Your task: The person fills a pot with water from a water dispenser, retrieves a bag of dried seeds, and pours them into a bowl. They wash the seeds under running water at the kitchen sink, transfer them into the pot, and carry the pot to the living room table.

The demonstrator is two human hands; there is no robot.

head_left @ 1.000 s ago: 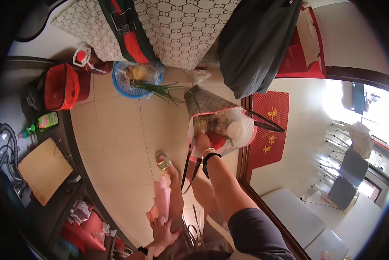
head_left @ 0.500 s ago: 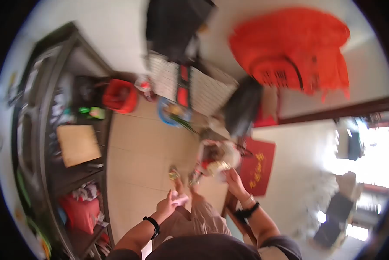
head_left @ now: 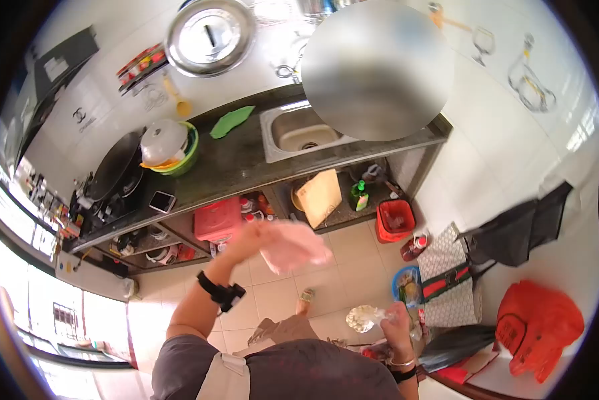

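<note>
My left hand (head_left: 247,241) is closed on one end of a thin pink plastic bag (head_left: 295,247), which spreads out limp to the right, above the floor in front of the counter. Lower right, my right hand (head_left: 398,327) is closed around the gathered neck of a clear plastic bag (head_left: 362,319). Pale, cream-coloured pieces show inside it; their kind I cannot make out. The two bags are well apart, and both hang in the air in front of my body.
Ahead runs a dark counter (head_left: 209,175) with a sink (head_left: 306,133), a green basin (head_left: 187,157), a wok (head_left: 116,167) and a phone (head_left: 162,201). Below are shelves with a cutting board (head_left: 319,198). A red bin (head_left: 395,220) and a blue basin (head_left: 406,285) stand on the floor.
My view has turned left towards the counter and sink. My left hand has risen and the pink bag is now spread out. My right hand still holds the clear bag.
</note>
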